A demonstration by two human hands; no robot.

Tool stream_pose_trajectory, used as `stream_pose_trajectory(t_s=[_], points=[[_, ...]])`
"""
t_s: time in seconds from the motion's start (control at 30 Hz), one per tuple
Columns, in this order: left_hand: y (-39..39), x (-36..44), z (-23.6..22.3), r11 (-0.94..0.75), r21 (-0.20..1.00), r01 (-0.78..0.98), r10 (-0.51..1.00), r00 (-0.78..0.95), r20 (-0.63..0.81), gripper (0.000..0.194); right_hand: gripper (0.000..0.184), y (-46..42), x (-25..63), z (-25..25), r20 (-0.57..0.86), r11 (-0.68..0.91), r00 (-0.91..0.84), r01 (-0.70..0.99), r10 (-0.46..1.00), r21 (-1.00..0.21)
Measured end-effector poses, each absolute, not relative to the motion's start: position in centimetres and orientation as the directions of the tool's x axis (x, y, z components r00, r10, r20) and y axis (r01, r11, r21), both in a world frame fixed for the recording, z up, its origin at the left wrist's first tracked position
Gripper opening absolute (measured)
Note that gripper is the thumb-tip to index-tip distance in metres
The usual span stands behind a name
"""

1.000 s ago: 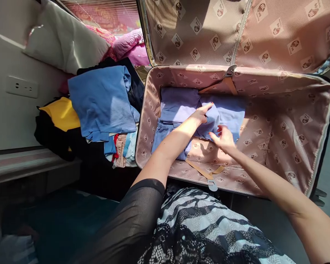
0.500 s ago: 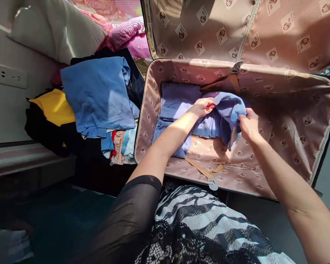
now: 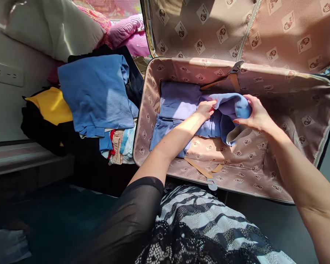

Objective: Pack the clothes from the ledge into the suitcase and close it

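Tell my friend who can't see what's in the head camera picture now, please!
A person's left hand and right hand hold a lavender-blue garment inside an open suitcase with pinkish patterned lining. A folded lavender garment lies at the suitcase's left end. Left of the suitcase sit piled clothes, a folded blue garment on top.

A white socket plate [image 3: 6,73] sits in the pale wall [image 3: 5,113] at the far left, a ledge [image 3: 30,159] runs along it below, and toward the back a whitish pillow-like bundle [image 3: 53,31] lies beside striped fabric [image 3: 95,18] and crumpled pink cloth [image 3: 126,30].
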State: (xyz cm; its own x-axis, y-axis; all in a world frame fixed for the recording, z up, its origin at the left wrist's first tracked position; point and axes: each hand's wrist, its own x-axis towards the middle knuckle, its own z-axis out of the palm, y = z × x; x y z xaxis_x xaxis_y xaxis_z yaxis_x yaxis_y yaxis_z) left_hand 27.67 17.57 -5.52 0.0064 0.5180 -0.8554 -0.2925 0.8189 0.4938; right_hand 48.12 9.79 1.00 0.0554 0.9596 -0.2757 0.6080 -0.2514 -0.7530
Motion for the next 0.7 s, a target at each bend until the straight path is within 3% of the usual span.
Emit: stream_pose_trajectory(t_s=[0.1, 0.2, 0.3, 0.37, 0.47, 0.57, 0.7], points=[[19.3, 27.9, -5.4, 0.829, 0.426, -0.361, 0.481, 0.073, -0.874, 0.018, 0.082, 9.4, 49.5, 1.3, -0.239, -0.144, -0.019, 0.749, 0.971, -0.646], [20.2, 28.0, -5.5, 0.825, 0.366, -0.43, 0.455, 0.122, -0.882, 0.014, 0.052, 9.0, 50.3, 1.4, -0.155, -0.183, 0.106, 0.721, 0.982, -0.669], [19.6, 27.8, -5.3, 0.757, 0.517, -0.399, 0.583, 0.056, -0.811, 0.037, 0.026, 8.8, 50.1, 1.6, -0.1, -0.246, 0.257, 0.631, 0.961, -0.736], [18.9, 27.5, -4.7, 0.664, 0.694, -0.278, 0.724, 0.011, -0.69, 0.044, 0.02, 8.8, 49.9, 1.7, -0.095, -0.265, 0.309, 0.574, 0.946, -0.775], [18.2, 26.9, -3.6, 0.455, 0.89, -0.013, 0.89, 0.035, -0.454, 0.04, 0.017, 8.7, 49.5, 2.0, -0.092, -0.262, 0.331, 0.518, 0.939, -0.814], [18.7, 26.3, -3.0, 0.314, 0.928, 0.202, 0.932, 0.123, -0.342, 0.044, 0.019, 8.2, 49.3, 2.2, -0.052, -0.209, 0.302, 0.513, 0.952, -0.832], [19.6, 25.4, -3.3, 0.354, 0.889, 0.291, 0.905, 0.135, -0.404, 0.038, 0.023, 6.9, 49.1, 3.1, 0.038, -0.105, 0.25, 0.534, 0.967, -0.839]])
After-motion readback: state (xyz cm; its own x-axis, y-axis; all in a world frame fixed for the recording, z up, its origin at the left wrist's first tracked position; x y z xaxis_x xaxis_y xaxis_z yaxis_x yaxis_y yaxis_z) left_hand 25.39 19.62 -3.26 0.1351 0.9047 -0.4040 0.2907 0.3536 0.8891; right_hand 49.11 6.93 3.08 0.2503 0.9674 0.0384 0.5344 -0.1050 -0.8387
